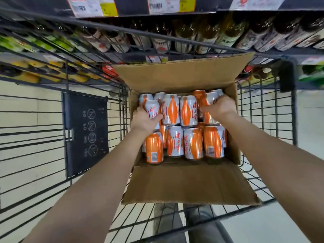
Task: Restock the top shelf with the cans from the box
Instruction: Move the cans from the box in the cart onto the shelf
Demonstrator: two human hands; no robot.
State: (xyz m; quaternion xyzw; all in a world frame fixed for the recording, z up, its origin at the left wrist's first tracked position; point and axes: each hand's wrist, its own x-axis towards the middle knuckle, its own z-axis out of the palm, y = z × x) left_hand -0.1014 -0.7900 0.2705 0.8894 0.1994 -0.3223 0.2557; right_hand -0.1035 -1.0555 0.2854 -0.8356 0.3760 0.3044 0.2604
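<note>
An open cardboard box (189, 183) sits in a wire shopping cart, its flaps folded out. Inside stand several orange-and-silver cans (192, 142) in two stacked rows. My left hand (144, 120) grips a can (152, 106) at the upper row's left end. At the row's right end my right hand (219, 108) wraps around another can (203, 102). Both forearms reach down into the box from the bottom of the view.
The black wire cart (52, 137) surrounds the box, with a dark child-seat flap (85, 132) on the left. Store shelves (175, 37) with bottles and price tags (91, 6) run across the top. Pale floor tiles show beneath the cart.
</note>
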